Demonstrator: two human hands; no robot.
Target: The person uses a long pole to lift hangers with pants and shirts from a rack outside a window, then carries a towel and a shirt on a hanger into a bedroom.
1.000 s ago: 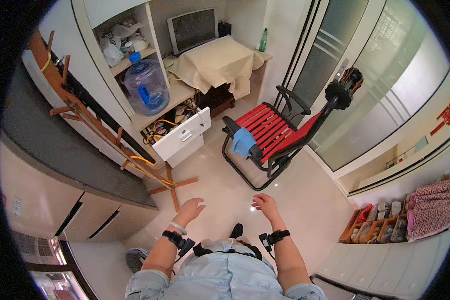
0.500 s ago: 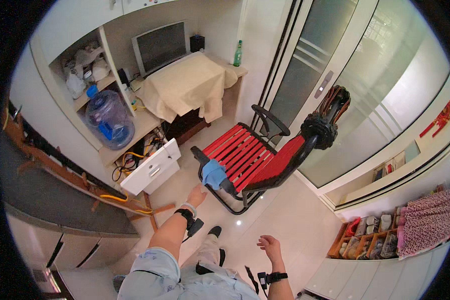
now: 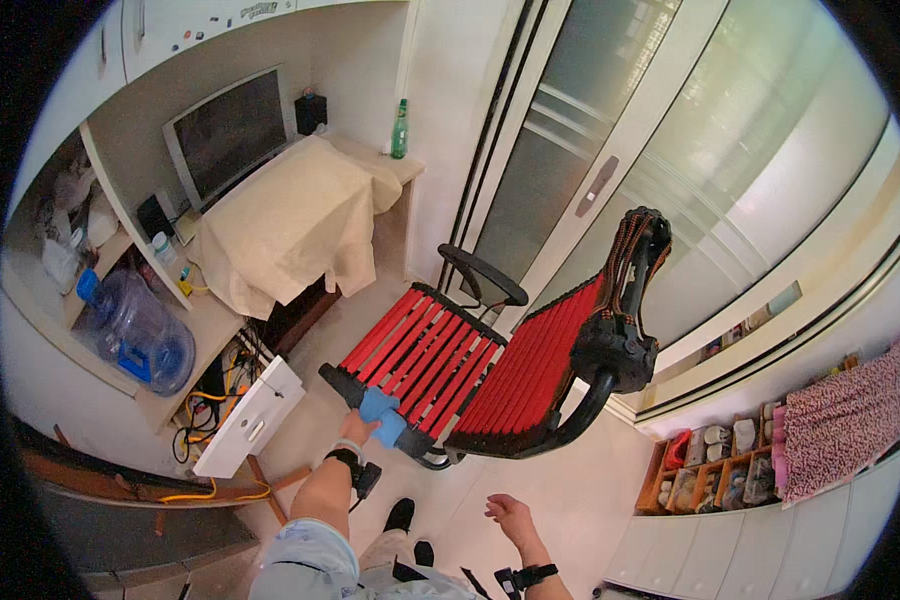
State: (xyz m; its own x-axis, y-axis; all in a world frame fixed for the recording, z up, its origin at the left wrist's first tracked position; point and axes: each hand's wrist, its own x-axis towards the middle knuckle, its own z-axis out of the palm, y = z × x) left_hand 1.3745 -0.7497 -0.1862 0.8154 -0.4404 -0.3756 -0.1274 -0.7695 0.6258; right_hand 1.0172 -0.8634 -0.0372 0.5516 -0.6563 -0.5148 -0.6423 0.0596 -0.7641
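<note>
With twelve o'clock at the top of the view, the blue cloth (image 3: pixel 376 402) lies draped over the black armrest (image 3: pixel 340 384) at the near edge of the red-strapped chair (image 3: pixel 535 370), whose backrest rises toward three o'clock from it. It looks thin, soft and limp, so it should prove light, pliable and hard to damage; being loosely laid, it may slide or bunch on the pad, and a loose fold hanging on the near side seems the best place to take hold. The left hand (image 3: pixel 356 427) reaches in from eight o'clock, its fingers at the cloth's edge and seemingly touching it; how far that grip is spread, or whether it pinches the fabric, I cannot tell, as the fingertips merge with the folds. The right hand (image 3: pixel 513 517), at four o'clock from the cloth and well apart from it, hangs over the floor (image 3: pixel 560 480) with its grip empty, fingers parted and lightly curled. A white drawer front (image 3: pixel 255 415) stands at nine o'clock from the left hand.
</note>
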